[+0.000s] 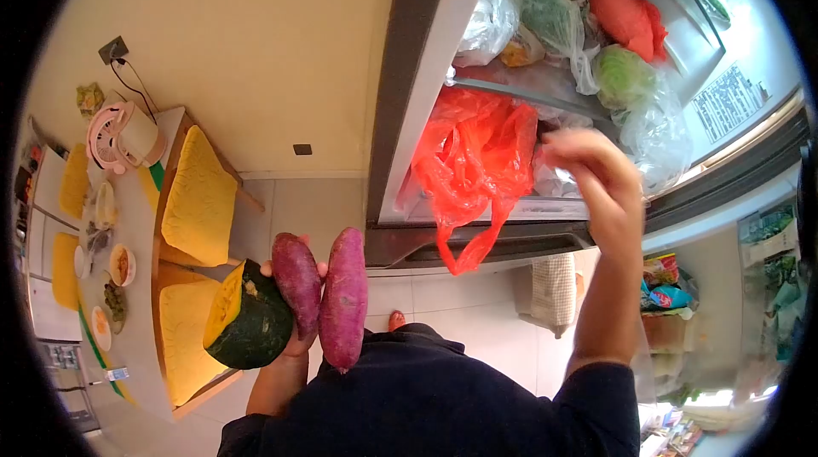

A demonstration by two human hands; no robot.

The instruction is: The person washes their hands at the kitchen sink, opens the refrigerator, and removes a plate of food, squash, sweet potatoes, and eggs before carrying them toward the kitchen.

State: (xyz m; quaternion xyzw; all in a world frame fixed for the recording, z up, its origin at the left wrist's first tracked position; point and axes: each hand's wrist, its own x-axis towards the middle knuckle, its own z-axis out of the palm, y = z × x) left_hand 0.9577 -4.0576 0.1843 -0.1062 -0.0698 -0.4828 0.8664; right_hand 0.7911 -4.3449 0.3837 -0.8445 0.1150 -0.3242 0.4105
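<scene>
My left hand (298,344) holds a cut piece of dark green pumpkin (256,321) with yellow flesh and two purple sweet potatoes, one (297,282) beside the pumpkin and a longer one (343,299) to its right. Its fingertips show between and behind them. My right hand (596,169) is at the open fridge drawer, just right of a red plastic bag (477,159) whose handles hang over the drawer's front. The fingers are bent and blurred by motion; whether they grip anything cannot be made out.
Above the drawer, a fridge shelf (558,97) carries bagged vegetables and another red bag (628,18). The fridge door (724,172) stands open at the right. At the left are a table (141,287) with dishes and yellow-covered chairs (200,197). A checkered stool (554,291) stands below.
</scene>
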